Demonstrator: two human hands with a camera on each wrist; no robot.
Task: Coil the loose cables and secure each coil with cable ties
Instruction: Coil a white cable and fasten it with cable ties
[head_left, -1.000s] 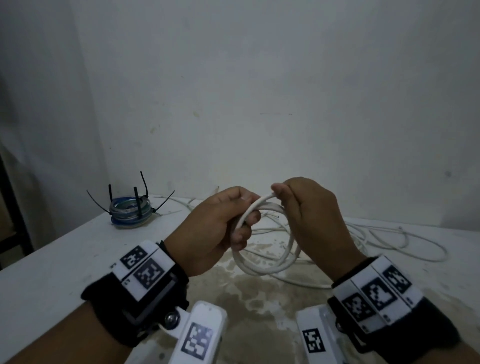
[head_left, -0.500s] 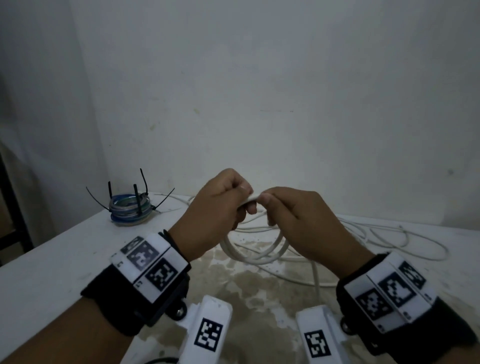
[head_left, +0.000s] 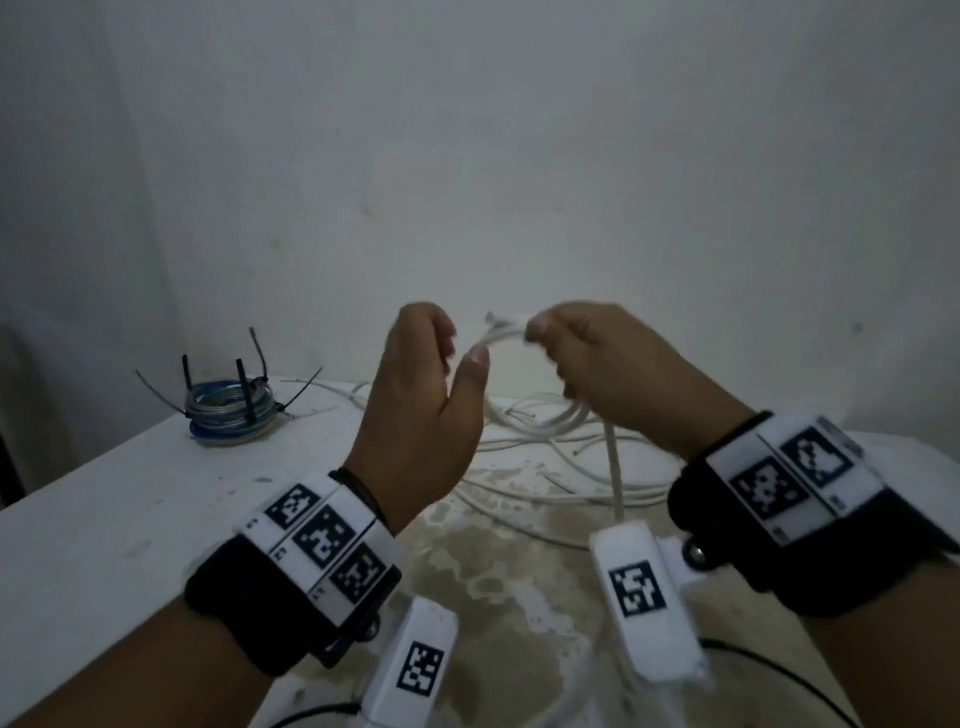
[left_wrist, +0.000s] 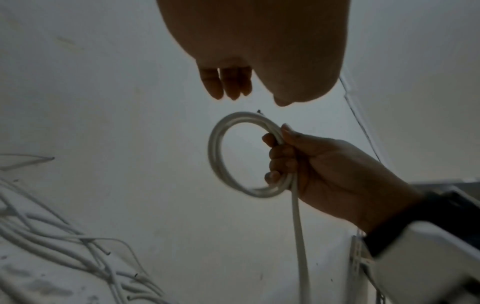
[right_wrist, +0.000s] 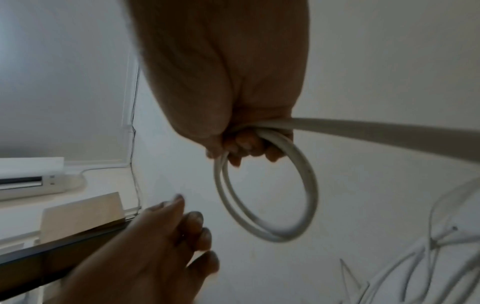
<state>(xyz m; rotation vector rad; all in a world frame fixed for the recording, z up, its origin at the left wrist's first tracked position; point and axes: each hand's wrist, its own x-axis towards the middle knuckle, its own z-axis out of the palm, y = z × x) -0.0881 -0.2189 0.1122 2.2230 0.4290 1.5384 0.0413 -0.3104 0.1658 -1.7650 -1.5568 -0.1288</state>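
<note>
Slippage is the risk: the small coil of white round cable (left_wrist: 221, 156) hangs only in the right hand (head_left: 597, 374), fingers curled round its side, and could spring apart. The left hand (head_left: 421, 405) hovers beside it, loosely curled, holding nothing. Loose white cables (head_left: 545, 467) crowd the white tabletop (head_left: 104, 519) below; its left side offers room.

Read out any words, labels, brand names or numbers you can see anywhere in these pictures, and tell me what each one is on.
No readable text anywhere.
Left wristband: black-and-white square code markers only; tiny marks beside them too small to read.
Right wristband: the same, small marks blurred.
White wrist camera housings: one code marker each, no words.
White cable coil: no print visible.
</note>
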